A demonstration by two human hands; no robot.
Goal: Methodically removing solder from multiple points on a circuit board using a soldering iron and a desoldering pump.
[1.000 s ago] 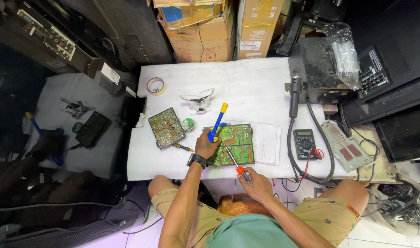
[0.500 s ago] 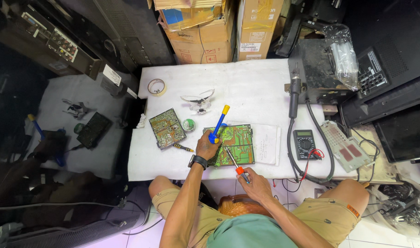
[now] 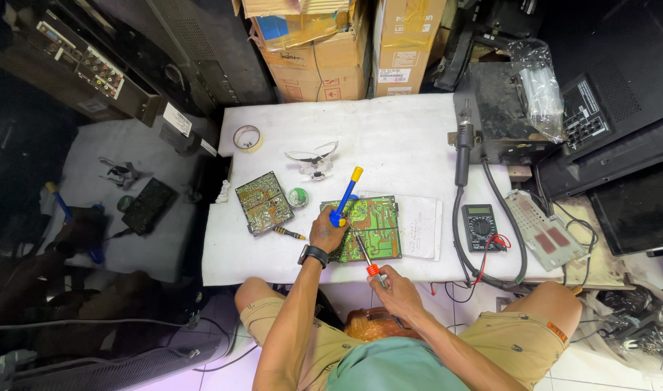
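1. Head view: the person sits at the near edge of a white worktop point(image 3: 404, 137) with a green board point(image 3: 375, 228) lying flat in front of them, part of it over a sheet of paper point(image 3: 420, 226).
2. The left hand point(image 3: 328, 230) rests on the board's left edge, fingers wrapped shut around a blue pump tool point(image 3: 345, 197) with a yellow end. Its long axis tilts up and away to the right, the blue tip down at the board.
3. The right hand point(image 3: 398, 286) sits off the near edge of the worktop, fingers pinching the orange handle of an iron point(image 3: 364, 255). Its shaft runs from the hand up-left toward the board's near left part.
4. Both tips converge just beside the left hand; that hand is the nearer one to the spot.
5. A second board point(image 3: 263, 202) lies to the left, a small screwdriver point(image 3: 289, 232) near it, a multimeter point(image 3: 481, 226) to the right.
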